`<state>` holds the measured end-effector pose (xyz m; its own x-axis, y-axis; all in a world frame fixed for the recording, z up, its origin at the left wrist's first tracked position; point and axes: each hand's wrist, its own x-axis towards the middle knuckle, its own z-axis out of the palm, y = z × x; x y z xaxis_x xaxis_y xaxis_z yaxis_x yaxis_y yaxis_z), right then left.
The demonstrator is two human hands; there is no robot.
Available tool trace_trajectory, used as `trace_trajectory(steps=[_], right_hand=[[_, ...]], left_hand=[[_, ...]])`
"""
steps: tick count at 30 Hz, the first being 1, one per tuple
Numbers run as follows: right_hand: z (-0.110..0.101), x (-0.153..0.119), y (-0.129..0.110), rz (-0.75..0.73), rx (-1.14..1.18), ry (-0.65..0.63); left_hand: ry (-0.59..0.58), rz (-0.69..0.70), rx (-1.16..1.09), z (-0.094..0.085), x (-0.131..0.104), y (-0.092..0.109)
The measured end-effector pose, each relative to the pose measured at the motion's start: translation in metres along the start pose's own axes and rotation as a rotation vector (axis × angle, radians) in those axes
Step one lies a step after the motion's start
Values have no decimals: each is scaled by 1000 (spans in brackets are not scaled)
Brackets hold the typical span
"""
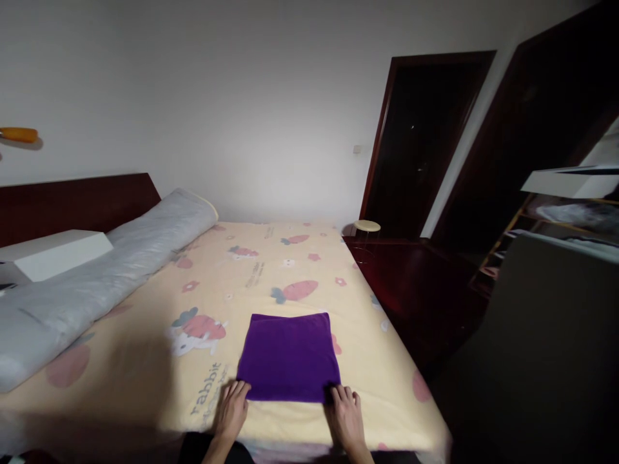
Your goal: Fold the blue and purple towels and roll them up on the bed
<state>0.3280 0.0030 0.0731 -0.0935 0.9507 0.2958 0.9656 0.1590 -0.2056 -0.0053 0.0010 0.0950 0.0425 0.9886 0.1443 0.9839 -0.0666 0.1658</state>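
Observation:
A purple cloth [290, 357] lies flat and roughly square on the yellow patterned bed sheet [261, 290], near the bed's front edge. At its near left corner is my left hand [235, 406], fingers curled and pressed together on the corner. My right hand [347, 412] is at the near right corner, its fingers bent down over the cloth's edge. The fingertips of both hands are partly hidden against the fabric.
A long grey roll [140, 248] lies across the bed's left side, beside a white box [62, 254]. A round stool [367, 226] stands beyond the bed's right edge. At the right are a dark cabinet [546, 322] and shelves.

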Motion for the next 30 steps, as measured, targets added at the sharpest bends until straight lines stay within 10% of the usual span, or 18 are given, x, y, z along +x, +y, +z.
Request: trace_trajectory(steps=[12,30], right_hand=[[-32,3,-1,2,-22,-77],[-10,9,-10,150,-26,-3]], left_hand=[[123,-43,-84,-14,-13,11],[96,-387,51,0,-2,32]])
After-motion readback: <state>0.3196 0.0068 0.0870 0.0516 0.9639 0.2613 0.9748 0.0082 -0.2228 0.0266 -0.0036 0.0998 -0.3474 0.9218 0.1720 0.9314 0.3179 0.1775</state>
